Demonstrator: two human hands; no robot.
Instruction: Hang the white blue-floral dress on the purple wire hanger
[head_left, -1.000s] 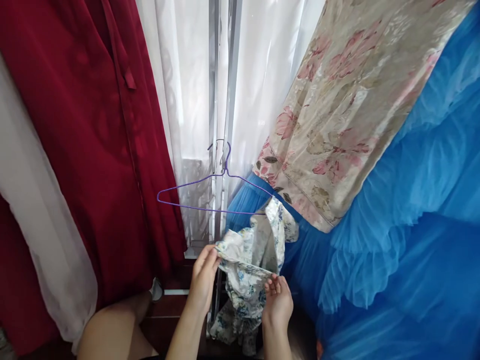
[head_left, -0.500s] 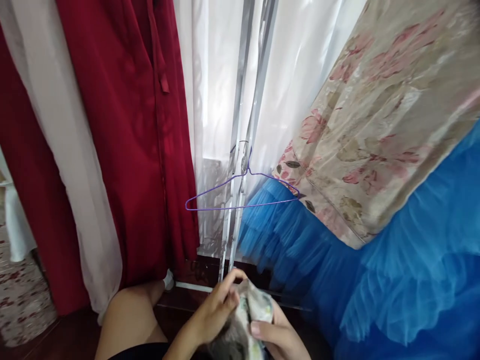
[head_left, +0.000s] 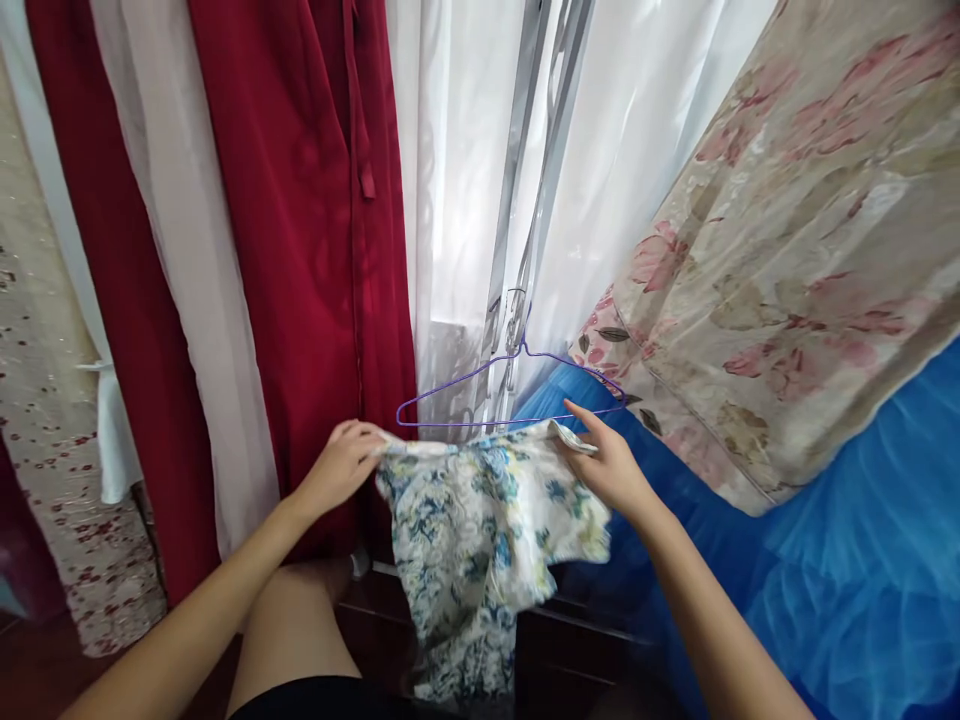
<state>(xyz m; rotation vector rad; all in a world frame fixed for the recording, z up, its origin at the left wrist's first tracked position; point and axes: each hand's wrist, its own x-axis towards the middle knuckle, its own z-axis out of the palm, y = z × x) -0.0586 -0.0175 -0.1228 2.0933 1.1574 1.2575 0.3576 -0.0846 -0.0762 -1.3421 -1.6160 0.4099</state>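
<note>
I hold a small white garment with a blue and yellow flower print (head_left: 480, 520) stretched out between my hands. My left hand (head_left: 341, 468) is closed on its left top corner. My right hand (head_left: 609, 462) pinches its right top corner, forefinger pointing up. The cloth hangs down over my knee (head_left: 300, 620). Just above the garment's top edge hangs a purple wire hanger (head_left: 510, 390), bare, hooked on a metal upright (head_left: 525, 200).
A dark red dress (head_left: 300, 220) and pale sheer cloth (head_left: 202, 300) hang at the left. White curtains (head_left: 450, 150) fill the middle. A beige cloth with pink flowers (head_left: 787, 260) and blue tulle (head_left: 862, 560) lie at the right. Dark wooden floor shows below.
The garment was bunched low between my hands; now it is lifted and spread wide just below the hanger. My hands have moved apart, and my view has swung left.
</note>
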